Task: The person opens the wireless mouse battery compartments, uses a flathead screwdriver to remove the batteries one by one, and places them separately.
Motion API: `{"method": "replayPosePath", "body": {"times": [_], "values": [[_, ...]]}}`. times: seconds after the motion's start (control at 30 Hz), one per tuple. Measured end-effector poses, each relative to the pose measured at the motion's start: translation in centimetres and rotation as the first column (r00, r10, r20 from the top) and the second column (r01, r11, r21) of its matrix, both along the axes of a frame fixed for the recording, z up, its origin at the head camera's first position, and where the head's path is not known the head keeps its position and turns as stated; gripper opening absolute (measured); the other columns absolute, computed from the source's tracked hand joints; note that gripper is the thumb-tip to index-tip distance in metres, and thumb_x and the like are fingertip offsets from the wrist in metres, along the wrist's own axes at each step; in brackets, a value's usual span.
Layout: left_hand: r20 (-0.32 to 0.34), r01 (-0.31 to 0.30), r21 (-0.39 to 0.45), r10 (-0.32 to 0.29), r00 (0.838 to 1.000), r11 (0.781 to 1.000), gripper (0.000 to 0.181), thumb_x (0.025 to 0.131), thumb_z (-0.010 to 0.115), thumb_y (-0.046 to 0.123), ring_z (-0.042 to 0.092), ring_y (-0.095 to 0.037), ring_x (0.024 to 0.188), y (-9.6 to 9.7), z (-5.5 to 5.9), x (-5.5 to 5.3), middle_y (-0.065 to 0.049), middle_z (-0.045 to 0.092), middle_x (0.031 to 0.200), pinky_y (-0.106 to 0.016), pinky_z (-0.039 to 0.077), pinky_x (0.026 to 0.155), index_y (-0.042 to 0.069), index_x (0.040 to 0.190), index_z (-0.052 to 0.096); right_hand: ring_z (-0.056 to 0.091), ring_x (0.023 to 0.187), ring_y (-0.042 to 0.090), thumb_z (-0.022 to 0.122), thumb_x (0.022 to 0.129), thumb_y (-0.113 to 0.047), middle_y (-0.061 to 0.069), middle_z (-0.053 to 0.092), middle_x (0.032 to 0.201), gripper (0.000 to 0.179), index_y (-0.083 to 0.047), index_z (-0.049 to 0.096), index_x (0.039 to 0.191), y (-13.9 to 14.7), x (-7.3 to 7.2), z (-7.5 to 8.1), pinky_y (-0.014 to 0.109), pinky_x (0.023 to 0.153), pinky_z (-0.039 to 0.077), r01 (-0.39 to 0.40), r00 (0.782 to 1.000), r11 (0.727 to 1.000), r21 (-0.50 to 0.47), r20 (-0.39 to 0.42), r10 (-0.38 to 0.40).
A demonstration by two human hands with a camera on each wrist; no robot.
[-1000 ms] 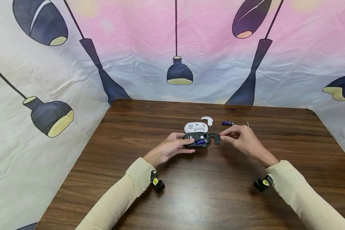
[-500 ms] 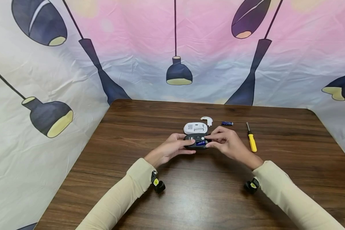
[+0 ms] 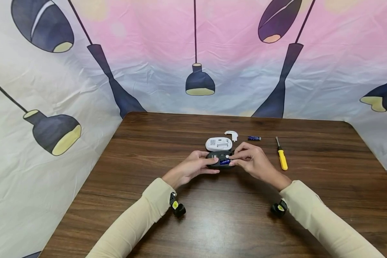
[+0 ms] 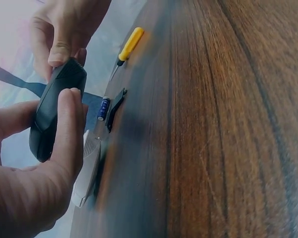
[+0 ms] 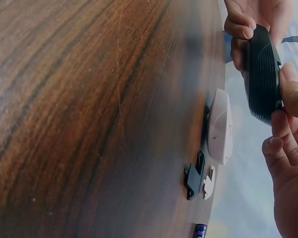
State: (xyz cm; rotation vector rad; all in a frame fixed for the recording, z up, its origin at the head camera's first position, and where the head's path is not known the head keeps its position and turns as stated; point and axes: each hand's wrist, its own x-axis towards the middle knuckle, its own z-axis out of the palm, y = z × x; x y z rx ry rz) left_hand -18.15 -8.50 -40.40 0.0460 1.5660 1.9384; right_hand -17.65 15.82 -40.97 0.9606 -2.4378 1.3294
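Note:
My left hand (image 3: 193,165) grips a black computer mouse (image 3: 220,154) above the table, its underside turned up. A blue battery (image 3: 225,162) lies in the mouse's uncovered compartment. At the other end, my right hand (image 3: 254,161) has thumb and fingers bent onto the mouse by the battery's end; its fingertips partly hide that spot. In the right wrist view those fingertips meet the ribbed edge of the black mouse (image 5: 261,64). The black battery cover (image 5: 193,178) lies on the table beneath, hidden behind my right hand in the head view.
Just behind the black mouse lies a white mouse (image 3: 214,144), bottom up, with its curved white cover (image 3: 233,135) beside it. A second blue battery (image 3: 254,138) and a yellow-handled screwdriver (image 3: 282,160) lie to the right. A patterned cloth (image 3: 167,82) hangs behind the table.
One second ago my right hand pinched the black cover beside the mouse. It has since let go of the cover and moved left onto the mouse's end. My left hand keeps its grip.

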Motion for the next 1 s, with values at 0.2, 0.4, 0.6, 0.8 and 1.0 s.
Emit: {"method": "replayPosePath", "body": {"times": [0.2,0.4,0.6,0.8,1.0], "values": [[-0.002,0.004,-0.004,-0.004,1.0,1.0,0.041,0.101,0.06,0.001,0.068,-0.036,0.107,0.0,0.0,0.1,-0.028,0.056,0.132,-0.039,0.059,0.095,-0.016,0.135,0.046,0.058,0.074,0.011,0.085,0.079,-0.003,-0.001,0.065,0.088,0.013,-0.008,0.083,0.091,-0.1,-0.1,-0.2,0.021,0.058,0.048,-0.003,1.0,1.0,-0.016,-0.011,0.003],[-0.001,0.003,0.001,-0.003,1.0,1.0,0.041,0.1,0.06,0.0,0.068,-0.033,0.105,0.0,-0.1,0.1,-0.028,0.056,0.132,-0.04,0.059,0.095,-0.017,0.135,0.046,0.06,0.074,0.01,0.086,0.078,-0.002,-0.004,0.066,0.088,0.014,-0.009,0.083,0.089,-0.2,0.0,0.1,0.022,0.058,0.05,0.001,1.0,1.0,0.009,-0.019,0.0],[-0.003,-0.003,-0.002,0.003,1.0,1.0,0.042,0.1,0.06,0.0,0.068,-0.034,0.106,-0.1,-0.1,0.1,-0.028,0.056,0.132,-0.04,0.059,0.095,-0.017,0.136,0.045,0.061,0.074,0.009,0.086,0.078,-0.002,-0.005,0.067,0.089,0.013,-0.01,0.083,0.089,-0.3,0.0,0.3,0.024,0.057,0.051,0.004,1.0,0.999,0.038,-0.021,-0.003],[-0.003,-0.013,-0.009,0.013,1.0,1.0,0.042,0.1,0.06,0.0,0.065,-0.039,0.112,-0.2,0.0,0.2,-0.028,0.056,0.13,-0.04,0.059,0.094,-0.017,0.136,0.045,0.06,0.075,0.01,0.085,0.08,-0.003,-0.004,0.067,0.09,0.012,-0.01,0.083,0.089,-0.2,0.0,0.6,0.024,0.057,0.05,0.014,1.0,0.998,0.06,0.003,-0.015],[0.003,-0.017,-0.003,0.017,1.0,1.0,0.042,0.1,0.06,0.0,0.065,-0.038,0.111,-0.2,-0.1,0.1,-0.027,0.056,0.131,-0.04,0.059,0.094,-0.017,0.136,0.045,0.06,0.074,0.009,0.084,0.082,-0.004,-0.005,0.068,0.09,0.011,-0.012,0.082,0.091,0.1,0.0,1.0,0.024,0.057,0.05,0.027,0.999,0.995,0.094,0.029,-0.03]]}}
